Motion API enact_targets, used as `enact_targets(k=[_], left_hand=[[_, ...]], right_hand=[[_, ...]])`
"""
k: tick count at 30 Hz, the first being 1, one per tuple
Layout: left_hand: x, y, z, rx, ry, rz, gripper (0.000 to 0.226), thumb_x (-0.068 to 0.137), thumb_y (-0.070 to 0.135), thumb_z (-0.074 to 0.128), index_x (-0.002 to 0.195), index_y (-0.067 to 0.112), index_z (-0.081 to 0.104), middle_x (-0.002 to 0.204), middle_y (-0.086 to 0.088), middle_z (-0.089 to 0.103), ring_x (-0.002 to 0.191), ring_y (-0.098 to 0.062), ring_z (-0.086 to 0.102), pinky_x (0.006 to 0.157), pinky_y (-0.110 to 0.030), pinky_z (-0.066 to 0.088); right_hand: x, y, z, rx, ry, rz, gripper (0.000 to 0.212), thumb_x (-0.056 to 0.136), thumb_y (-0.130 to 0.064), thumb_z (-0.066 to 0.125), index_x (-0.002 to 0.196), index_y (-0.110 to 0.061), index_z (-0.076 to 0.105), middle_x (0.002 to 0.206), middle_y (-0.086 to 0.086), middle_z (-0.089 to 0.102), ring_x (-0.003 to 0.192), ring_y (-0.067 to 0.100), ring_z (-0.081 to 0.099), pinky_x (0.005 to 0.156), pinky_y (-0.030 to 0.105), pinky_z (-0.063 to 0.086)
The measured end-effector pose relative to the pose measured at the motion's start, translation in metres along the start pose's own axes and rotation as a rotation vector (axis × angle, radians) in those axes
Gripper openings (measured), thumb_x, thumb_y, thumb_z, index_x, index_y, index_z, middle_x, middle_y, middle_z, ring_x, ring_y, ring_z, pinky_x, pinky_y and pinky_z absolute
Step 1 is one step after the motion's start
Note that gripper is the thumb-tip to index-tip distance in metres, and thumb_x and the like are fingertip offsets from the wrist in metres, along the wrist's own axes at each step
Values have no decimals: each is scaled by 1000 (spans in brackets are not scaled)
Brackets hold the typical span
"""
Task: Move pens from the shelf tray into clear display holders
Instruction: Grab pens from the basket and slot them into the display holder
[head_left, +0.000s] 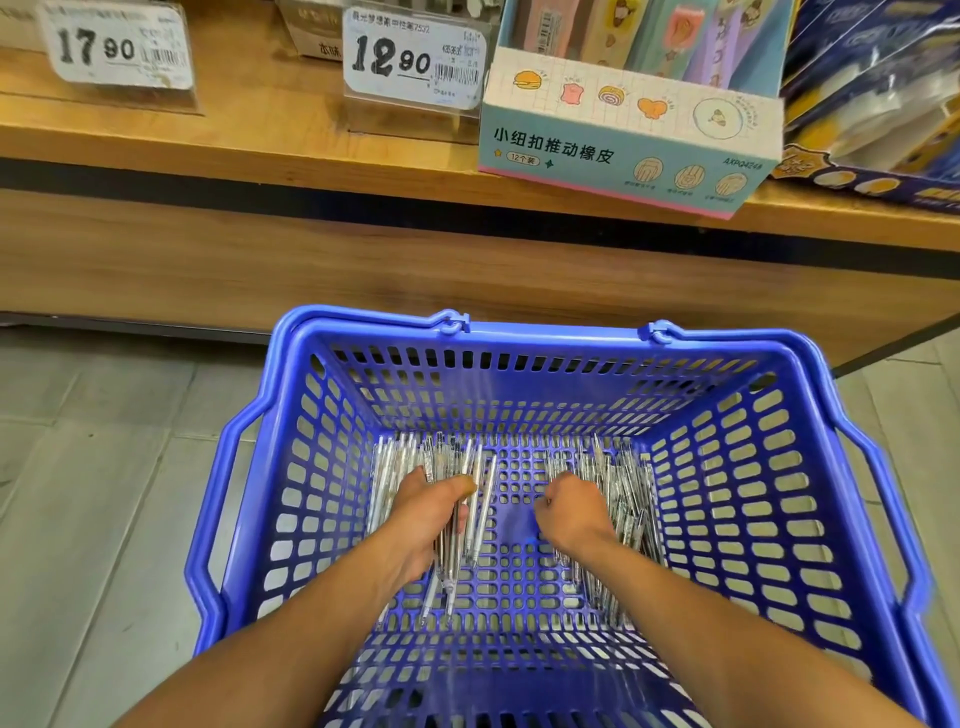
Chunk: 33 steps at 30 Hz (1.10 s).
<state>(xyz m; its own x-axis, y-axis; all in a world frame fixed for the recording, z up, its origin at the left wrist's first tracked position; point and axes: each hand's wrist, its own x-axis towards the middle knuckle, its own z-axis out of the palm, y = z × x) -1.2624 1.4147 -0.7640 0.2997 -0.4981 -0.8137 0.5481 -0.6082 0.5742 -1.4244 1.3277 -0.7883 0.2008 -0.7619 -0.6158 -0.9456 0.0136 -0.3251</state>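
Note:
A blue plastic shopping basket stands on the floor below me. Several clear-barrelled pens lie on its bottom in two heaps, a left heap and a right heap. My left hand reaches into the basket and grips a bundle of pens, thumb over the top of them. My right hand lies on the inner edge of the right heap with its fingers curled down among the pens; whether it holds any is hidden. No clear display holder is in view.
A wooden shelf runs across the top with price tags 17.90 and 12.90. A pastel eraser display box overhangs the shelf edge, dark blue packages beside it. Grey floor tiles lie left of the basket.

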Motion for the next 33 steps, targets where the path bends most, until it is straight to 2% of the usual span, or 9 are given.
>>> enact_targets(k=[2,7,12,15,19,22,25,29,33], left_hand=[[-1,0,0,-17,-18,-28,75,89,6,65,151,10,24,110,-16,63,63,-15,60,50,-26,51],[-1,-1,0,-15,-39,-57,74,88,4,65,151,5,26,100,-11,64,60,-14,61,55,-29,51],[0,-2,-1,7,-49,-63,71,82,2,73,144,0,37,107,-16,66,65,-16,61,57,-31,50],[-3,1,1,5,-46,-40,49,80,2,76,122,2,51,100,-15,68,62,-15,58,58,-31,49],[-8,5,2,-20,-44,-18,87,76,14,83,147,6,32,111,-10,65,78,-17,60,61,-28,52],[-9,6,4,-55,-49,-15,123,66,28,88,158,16,8,148,-16,44,117,-27,55,86,-33,51],[-10,8,2,-100,-78,-28,130,56,29,92,157,19,11,139,-24,52,110,-38,65,88,-51,56],[-11,6,2,-33,-38,-36,95,76,18,84,150,16,25,133,-15,57,108,-25,63,88,-40,54],[-5,4,3,31,46,-16,24,88,9,70,103,10,52,83,-3,64,65,-11,60,53,-24,48]], right_hand=[[3,8,5,-191,19,11,8,94,-14,61,88,-9,61,78,2,62,66,14,61,58,23,54],[4,8,15,-346,-45,-5,13,95,-9,57,106,-6,61,97,9,66,86,21,66,74,31,59],[3,2,10,-27,-144,-8,28,98,-20,54,72,-10,58,66,3,60,53,11,59,54,21,54],[-9,-12,2,300,-300,-91,18,98,-17,53,84,-9,60,63,5,64,53,11,65,59,23,56],[-22,-32,-9,666,-480,-157,7,94,-9,59,96,-5,54,68,7,65,55,18,64,52,23,51],[-30,-43,-12,672,-522,-231,17,89,-11,67,98,-3,55,64,7,65,54,18,64,51,23,51],[-35,-47,-10,645,-516,-300,21,87,-13,72,99,-3,58,61,4,65,55,16,64,54,23,52],[-33,-44,-11,631,-534,-359,16,84,-17,75,95,-9,66,64,-2,68,55,11,63,55,21,52],[-18,-31,-16,688,-503,-203,15,91,-21,66,94,-7,67,80,6,70,57,13,64,55,21,52]])
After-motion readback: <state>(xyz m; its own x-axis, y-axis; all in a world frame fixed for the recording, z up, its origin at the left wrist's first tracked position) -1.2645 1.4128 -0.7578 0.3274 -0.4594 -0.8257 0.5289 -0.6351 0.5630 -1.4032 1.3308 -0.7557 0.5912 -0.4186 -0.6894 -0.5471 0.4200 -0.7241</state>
